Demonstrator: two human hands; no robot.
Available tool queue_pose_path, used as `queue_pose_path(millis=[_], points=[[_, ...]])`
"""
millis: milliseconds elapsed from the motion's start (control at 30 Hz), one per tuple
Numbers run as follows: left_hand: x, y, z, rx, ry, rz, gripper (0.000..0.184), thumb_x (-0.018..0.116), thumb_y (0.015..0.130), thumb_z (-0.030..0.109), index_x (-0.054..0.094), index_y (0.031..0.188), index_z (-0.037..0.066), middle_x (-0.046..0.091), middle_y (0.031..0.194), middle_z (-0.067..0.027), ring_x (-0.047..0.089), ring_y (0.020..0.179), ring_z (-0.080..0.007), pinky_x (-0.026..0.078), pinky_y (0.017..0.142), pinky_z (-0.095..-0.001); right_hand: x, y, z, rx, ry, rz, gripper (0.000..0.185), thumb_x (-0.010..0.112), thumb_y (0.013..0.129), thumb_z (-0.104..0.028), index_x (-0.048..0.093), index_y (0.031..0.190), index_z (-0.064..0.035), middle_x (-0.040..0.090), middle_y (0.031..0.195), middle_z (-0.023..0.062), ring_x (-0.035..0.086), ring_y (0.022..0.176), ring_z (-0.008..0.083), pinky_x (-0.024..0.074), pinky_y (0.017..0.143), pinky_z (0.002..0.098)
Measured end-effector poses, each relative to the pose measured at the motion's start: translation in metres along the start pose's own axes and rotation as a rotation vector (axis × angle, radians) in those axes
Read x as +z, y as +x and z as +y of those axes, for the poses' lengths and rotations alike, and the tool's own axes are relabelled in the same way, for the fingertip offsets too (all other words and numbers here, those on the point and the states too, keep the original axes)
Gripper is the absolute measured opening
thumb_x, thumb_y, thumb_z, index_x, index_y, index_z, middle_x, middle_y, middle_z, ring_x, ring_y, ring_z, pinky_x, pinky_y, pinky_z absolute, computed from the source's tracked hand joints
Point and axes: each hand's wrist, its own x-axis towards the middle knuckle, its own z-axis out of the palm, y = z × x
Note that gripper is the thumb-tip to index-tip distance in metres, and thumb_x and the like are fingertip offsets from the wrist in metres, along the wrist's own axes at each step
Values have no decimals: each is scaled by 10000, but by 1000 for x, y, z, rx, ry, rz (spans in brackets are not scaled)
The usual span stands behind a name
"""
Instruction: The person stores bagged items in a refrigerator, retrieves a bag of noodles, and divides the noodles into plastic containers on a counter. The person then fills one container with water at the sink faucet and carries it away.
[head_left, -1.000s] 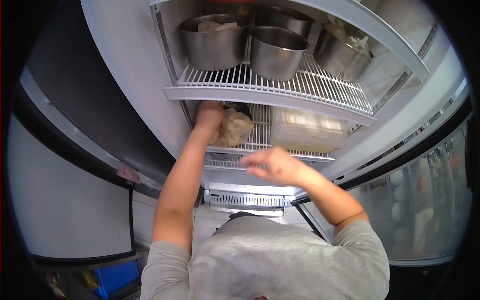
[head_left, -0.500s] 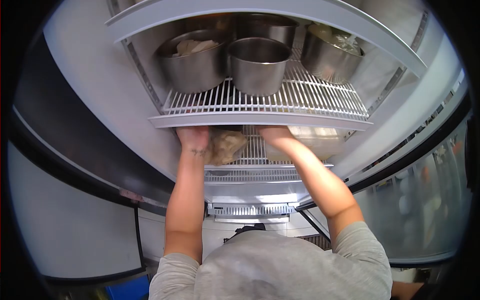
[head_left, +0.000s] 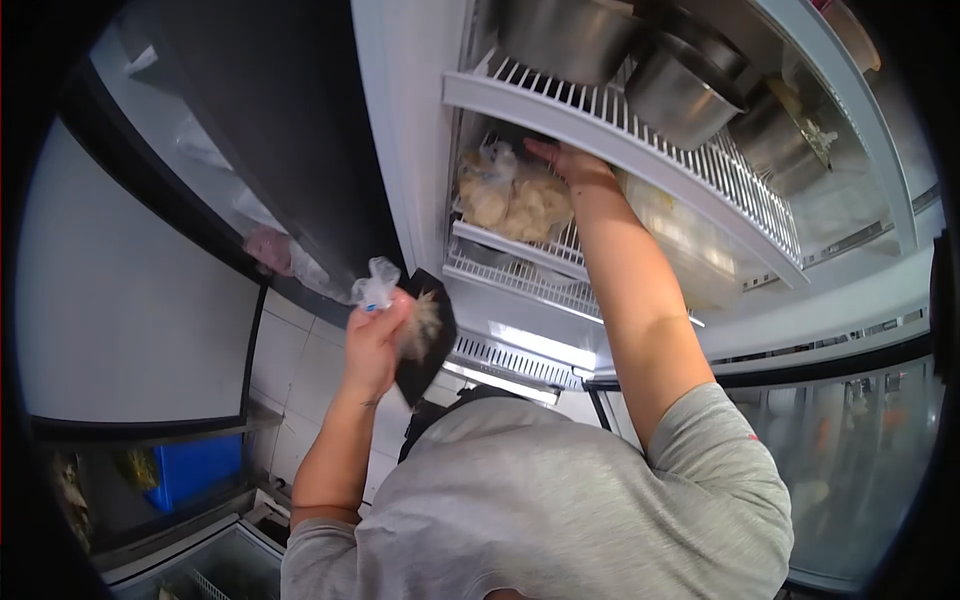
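My left hand (head_left: 377, 345) is closed on the gathered neck of a clear plastic bag (head_left: 376, 284), outside the fridge at the left. Behind that bag shows a black tray-like object (head_left: 432, 345); whether the hand holds it too I cannot tell. Inside the fridge, my right hand (head_left: 568, 160) reaches under the upper rack with its fingers apart, above and behind bags of pale, lumpy food (head_left: 525, 205). To the right of the right forearm sits a clear plastic container (head_left: 680, 225).
Steel pots (head_left: 685, 85) stand on the upper wire rack (head_left: 740, 185). The rack's white front edge (head_left: 620, 150) runs above my right forearm. A blue bin (head_left: 200, 470) is at lower left, and a pinkish bag (head_left: 268, 250) lies by the dark door (head_left: 290, 120).
My left hand has come out of the fridge to the left with a bag. The right hand has shifted toward the pale food bags. The camera view has turned.
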Motion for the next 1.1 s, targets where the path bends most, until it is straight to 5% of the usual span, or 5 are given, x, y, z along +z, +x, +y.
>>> queue_pose_path(millis=[167, 367, 533, 667, 1100], points=[[-102, -25, -32, 6, 332, 228, 121, 575, 863, 172, 571, 863, 51, 526, 757, 31, 457, 655, -61, 364, 595, -235, -13, 16, 38, 62, 20, 233, 274, 307, 887, -22, 446, 1114, 42, 517, 1095, 223, 581, 907, 375, 575, 716, 473], [-233, -32, -94, -82, 587, 448, 306, 626, 825, 276, 589, 900, -18, 568, 753, -50, 491, 685, -142, 408, 626, -285, -23, 12, 46, -6, -59, 303, 148, 481, 832, -49, 536, 952, 16, 571, 890, 172, 610, 803, 357, 534, 702, 473], [-339, -55, -147, -131, 1059, 424, 238, 611, 813, 164, 582, 905, -54, 611, 776, -111, 546, 696, -225, 443, 664, -344, -25, -120, 35, -958, -1243, 321, 338, 644, 746, -201, 597, 1034, -31, 596, 1024, 172, 552, 974, 324, 433, 862, 361], [-412, -61, -189, -268, 1156, 392, 246, 607, 781, 175, 597, 851, -61, 622, 752, -176, 579, 670, -305, 452, 655, -390, -91, -178, 9, -830, -1745, 637, 493, 731, 676, -317, 598, 1070, -51, 554, 1141, 194, 487, 1097, 338, 404, 916, 401], [-393, -72, -224, -331, 1389, 251, 290, 597, 744, 202, 587, 797, -83, 610, 744, -248, 596, 729, -393, 452, 645, -434, -148, -184, -78, -1272, -1826, 683, 113, 673, 733, -242, 666, 733, -130, 621, 710, 69, 585, 645, 248, 473, 583, 351]])
